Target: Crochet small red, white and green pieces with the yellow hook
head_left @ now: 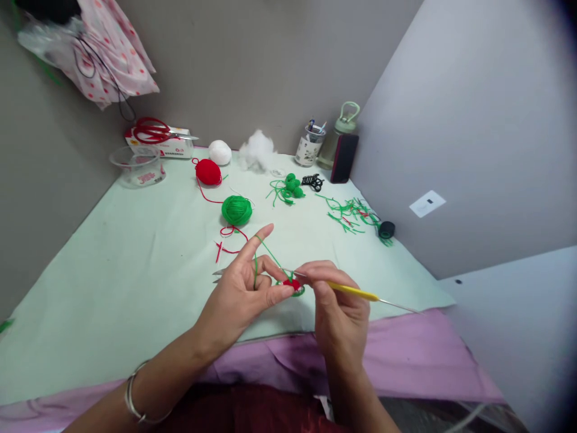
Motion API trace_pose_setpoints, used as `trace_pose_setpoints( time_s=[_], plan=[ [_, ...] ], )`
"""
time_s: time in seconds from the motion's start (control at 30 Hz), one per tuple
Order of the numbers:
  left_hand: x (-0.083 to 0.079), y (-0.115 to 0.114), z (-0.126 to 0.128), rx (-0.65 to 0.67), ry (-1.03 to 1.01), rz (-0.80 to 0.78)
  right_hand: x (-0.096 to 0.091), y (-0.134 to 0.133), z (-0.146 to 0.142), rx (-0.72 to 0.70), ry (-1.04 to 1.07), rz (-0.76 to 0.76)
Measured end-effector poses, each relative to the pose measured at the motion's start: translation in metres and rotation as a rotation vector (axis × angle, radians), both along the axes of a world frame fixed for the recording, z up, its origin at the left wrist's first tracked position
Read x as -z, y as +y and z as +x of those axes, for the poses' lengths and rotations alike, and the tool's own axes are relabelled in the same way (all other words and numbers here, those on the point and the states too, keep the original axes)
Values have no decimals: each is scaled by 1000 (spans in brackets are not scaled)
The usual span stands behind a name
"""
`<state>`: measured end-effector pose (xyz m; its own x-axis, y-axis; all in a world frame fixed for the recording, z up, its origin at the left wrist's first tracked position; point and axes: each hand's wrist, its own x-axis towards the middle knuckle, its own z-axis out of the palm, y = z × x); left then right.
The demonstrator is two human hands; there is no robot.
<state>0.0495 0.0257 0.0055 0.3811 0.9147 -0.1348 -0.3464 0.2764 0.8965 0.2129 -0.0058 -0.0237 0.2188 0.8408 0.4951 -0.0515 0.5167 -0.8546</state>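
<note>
Left hand [243, 288] - thumb and fingers pinched shut on a small red-and-green crochet piece [294, 285], index raised with green yarn [267, 248] looped over it. Right hand [336, 307] - fingers clamped together around a yellow crochet hook [356, 293], tip at the piece. Beyond the fingers, green yarn ball [237, 210] on the desk [135, 270].

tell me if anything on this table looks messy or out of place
Mostly clutter: green yarn clippings lie strewn near the black roll on the right, loose red strands trail by the green ball, and a stuffing tuft sits loose at the back. Nothing looks damaged.
</note>
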Motion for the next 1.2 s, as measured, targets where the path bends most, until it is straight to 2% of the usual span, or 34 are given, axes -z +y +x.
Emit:
trace_pose_setpoints(
  time_s=[0.33,0.53,0.8,1.03,1.2],
  plan=[
    [7,1,0,-53,-11,38,2,3,-5,-89,127,-64],
    [12,1,0,-59,-26,10,1,4,-5,-119,117,-24],
    [5,2,2,-22,-57,22,2,4,-4,-91,109,-76],
    [-1,2,1,-56,-22,-6,-2,4,-4,-61,68,-2],
    [-3,3,2,-55,-4,-1,-1,4,-5,-64,66,-5]
  ],
)
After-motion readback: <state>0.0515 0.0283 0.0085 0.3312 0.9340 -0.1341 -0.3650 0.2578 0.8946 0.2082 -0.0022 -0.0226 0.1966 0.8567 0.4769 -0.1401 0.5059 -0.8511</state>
